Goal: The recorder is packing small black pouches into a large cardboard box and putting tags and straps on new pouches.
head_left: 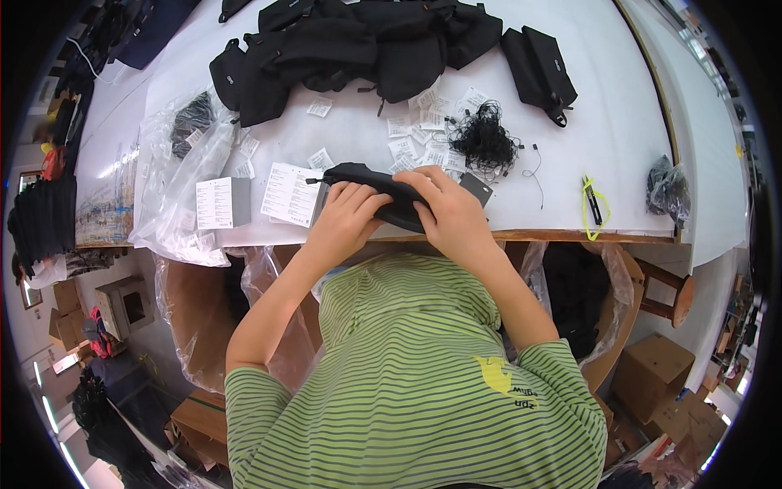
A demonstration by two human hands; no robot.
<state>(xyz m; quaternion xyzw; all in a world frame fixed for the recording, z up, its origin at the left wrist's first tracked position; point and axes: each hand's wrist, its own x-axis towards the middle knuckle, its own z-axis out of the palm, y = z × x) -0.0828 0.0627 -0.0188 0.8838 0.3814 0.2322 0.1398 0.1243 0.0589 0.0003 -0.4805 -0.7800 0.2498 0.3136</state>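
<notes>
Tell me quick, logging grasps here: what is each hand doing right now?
Left hand: closed on the near end of the black pouch, fingers curled over it.
Right hand: closed on the same black pouch from the other side.

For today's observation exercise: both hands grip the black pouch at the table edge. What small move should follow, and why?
Probably ease the black pouch flat onto the table: the left hand and right hand both clasp it just above the near edge, beside the paper leaflets.
</notes>
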